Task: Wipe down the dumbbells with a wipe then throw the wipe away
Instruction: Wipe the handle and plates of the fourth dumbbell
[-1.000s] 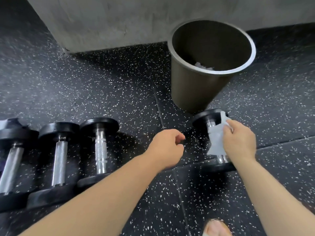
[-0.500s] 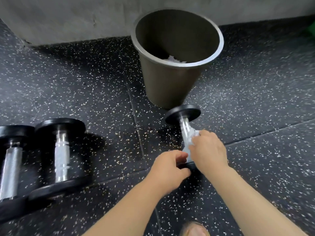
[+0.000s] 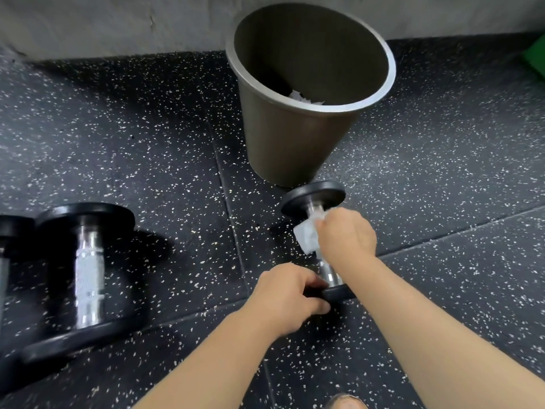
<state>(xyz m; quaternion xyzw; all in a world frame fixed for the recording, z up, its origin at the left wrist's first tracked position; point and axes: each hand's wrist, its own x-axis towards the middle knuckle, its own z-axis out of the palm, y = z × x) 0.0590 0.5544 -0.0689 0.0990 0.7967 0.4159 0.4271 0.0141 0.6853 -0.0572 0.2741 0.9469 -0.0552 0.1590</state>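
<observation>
A small dumbbell (image 3: 314,199) with black end plates and a chrome handle lies on the floor just in front of the bin. My left hand (image 3: 287,296) grips its near end plate. My right hand (image 3: 346,236) presses a white wipe (image 3: 306,237) around the upper part of the handle. The lower part of the chrome handle shows between my two hands. A round metal trash bin (image 3: 283,143) stands behind the dumbbell, with crumpled white paper inside.
Two more black dumbbells (image 3: 85,270) with chrome handles lie side by side at the left, one cut off by the frame edge. The floor is black speckled rubber matting. A grey concrete wall (image 3: 118,22) runs along the back. Something green (image 3: 535,60) sits at the far right edge.
My left hand went from a loose fist beside the dumbbell to gripping its near end plate. My right hand slid the wipe down and then back up the handle. The view shifted right.
</observation>
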